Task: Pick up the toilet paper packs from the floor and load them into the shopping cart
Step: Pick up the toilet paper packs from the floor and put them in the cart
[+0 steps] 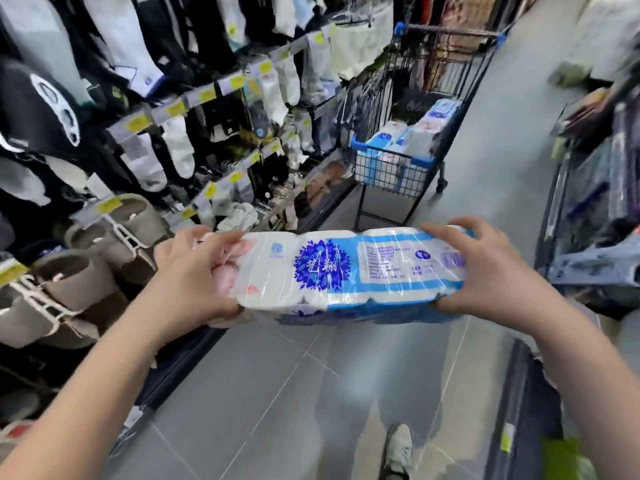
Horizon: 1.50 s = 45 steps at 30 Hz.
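I hold a toilet paper pack (346,268), white with blue panels and a blue flower print, level in front of me above the floor. My left hand (197,271) grips its left end with fingers curled over the top. My right hand (485,271) grips its right end the same way. Ahead in the aisle stands the shopping cart (391,171), dark wire with blue corner trim. Several packs of the same kind (415,133) lie inside its basket.
A shelf wall of hanging socks and slippers (156,133) runs along the left. Blurred shelving with goods (595,202) lines the right. Grey floor tiles (277,393) stretch between them toward the cart. My shoe (398,448) shows at the bottom.
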{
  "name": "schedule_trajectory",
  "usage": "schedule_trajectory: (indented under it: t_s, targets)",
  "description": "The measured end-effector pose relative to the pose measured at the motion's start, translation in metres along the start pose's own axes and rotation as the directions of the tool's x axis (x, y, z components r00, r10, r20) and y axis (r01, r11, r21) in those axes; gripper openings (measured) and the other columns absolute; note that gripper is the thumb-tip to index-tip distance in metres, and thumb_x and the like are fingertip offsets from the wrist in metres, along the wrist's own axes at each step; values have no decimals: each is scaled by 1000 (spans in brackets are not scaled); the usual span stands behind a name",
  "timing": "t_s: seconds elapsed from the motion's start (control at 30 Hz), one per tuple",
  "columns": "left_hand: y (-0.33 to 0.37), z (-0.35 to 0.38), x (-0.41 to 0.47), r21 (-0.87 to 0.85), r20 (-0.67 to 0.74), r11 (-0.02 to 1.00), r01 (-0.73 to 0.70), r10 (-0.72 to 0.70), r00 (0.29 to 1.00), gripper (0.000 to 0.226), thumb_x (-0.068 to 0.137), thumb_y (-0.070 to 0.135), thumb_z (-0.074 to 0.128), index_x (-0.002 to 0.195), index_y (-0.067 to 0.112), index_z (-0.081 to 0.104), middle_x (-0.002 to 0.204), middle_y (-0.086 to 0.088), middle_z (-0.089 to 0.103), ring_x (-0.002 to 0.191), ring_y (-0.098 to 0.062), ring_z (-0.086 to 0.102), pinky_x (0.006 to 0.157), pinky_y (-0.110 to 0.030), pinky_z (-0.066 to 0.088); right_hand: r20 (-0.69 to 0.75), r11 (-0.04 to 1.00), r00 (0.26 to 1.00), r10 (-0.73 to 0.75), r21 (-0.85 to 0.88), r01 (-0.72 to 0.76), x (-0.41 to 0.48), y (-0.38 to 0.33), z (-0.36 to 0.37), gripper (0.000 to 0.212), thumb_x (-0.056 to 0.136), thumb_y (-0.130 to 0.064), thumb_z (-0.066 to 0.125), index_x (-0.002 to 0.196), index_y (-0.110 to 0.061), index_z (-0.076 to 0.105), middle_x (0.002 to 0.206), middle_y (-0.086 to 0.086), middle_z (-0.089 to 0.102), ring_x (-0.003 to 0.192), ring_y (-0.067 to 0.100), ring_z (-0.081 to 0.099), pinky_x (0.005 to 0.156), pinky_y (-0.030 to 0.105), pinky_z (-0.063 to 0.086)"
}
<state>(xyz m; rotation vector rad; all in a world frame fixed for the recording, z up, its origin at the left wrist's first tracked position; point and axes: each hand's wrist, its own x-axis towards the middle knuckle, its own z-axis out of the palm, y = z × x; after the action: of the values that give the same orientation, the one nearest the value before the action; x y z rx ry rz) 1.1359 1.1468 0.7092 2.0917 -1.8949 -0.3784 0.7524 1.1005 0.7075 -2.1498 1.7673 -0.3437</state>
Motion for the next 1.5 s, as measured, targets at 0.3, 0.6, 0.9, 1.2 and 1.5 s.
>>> schedule_trajectory:
  t_s: [0.3,0.6,0.9,1.2,1.5]
  targets:
    - [125,61,66,4,13,997,-77,77,997,99,43,56,73,139,48,46,137,1,36,134,-29,31,107,-36,27,-35,997,997,70,18,-69,21,136,-55,109,41,-49,71,146,-51,42,144,2,38,134,27,37,116,45,34]
    - [226,99,142,-23,58,983,-182,183,981,97,48,56,82,138,47,47,141,0,36,131,-18,29,110,-38,26,-59,987,986,154,46,-152,47,224,-104,104,50,-35,82,145,-51,43,146,0,36,135,27,33,116,42,32]
    - [297,136,271,-44,130,962,-269,273,953,94,55,34,88,138,47,47,142,1,34,128,-25,30,105,-41,34,-80,962,959,272,51,-268,125,297,-119,107,43,-47,69,147,-49,42,148,2,35,137,29,34,116,44,33]
    - [338,183,457,-88,173,950,-299,311,935,102,38,64,70,137,46,49,138,-1,39,131,-29,38,114,-41,32,-100,944,939,329,-5,-331,278,363,-147,106,44,-48,68,146,-48,40,147,4,36,137,30,35,115,44,34]
    - [399,208,596,-84,203,941,-328,338,919,107,36,62,67,139,39,51,140,-9,38,134,-35,35,114,-45,27,-105,925,921,376,-14,-380,392,421,-176,106,54,-39,83,149,-46,37,148,3,31,140,27,29,117,43,31]
